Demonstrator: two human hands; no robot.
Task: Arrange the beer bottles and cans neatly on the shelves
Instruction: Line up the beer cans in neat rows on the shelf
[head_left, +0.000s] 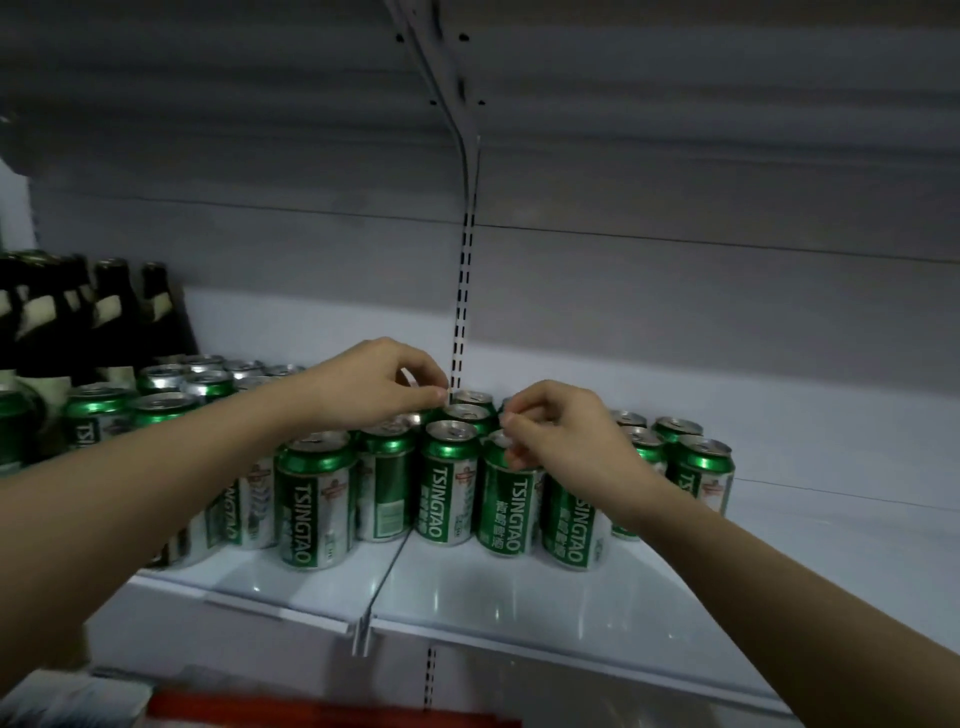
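Observation:
Several green Tsingtao beer cans (314, 499) stand upright in rows on a white shelf (519, 587). My left hand (374, 384) reaches over the middle rows, its fingers curled round the silver top of a can in the back row that is mostly hidden. My right hand (556, 431) rests on the front row, its fingertips pinching the rim of a green can (506, 504). A few more cans (701, 467) stand apart to the right. Dark beer bottles (109, 312) with pale neck labels stand at the back left.
A slotted upright (464, 291) runs down the back wall behind the cans. The shelf above (675, 78) hangs low overhead. A seam (395, 561) splits the shelf into two boards. Bare shelf lies to the right (831, 519). Something red (311, 714) shows below the front edge.

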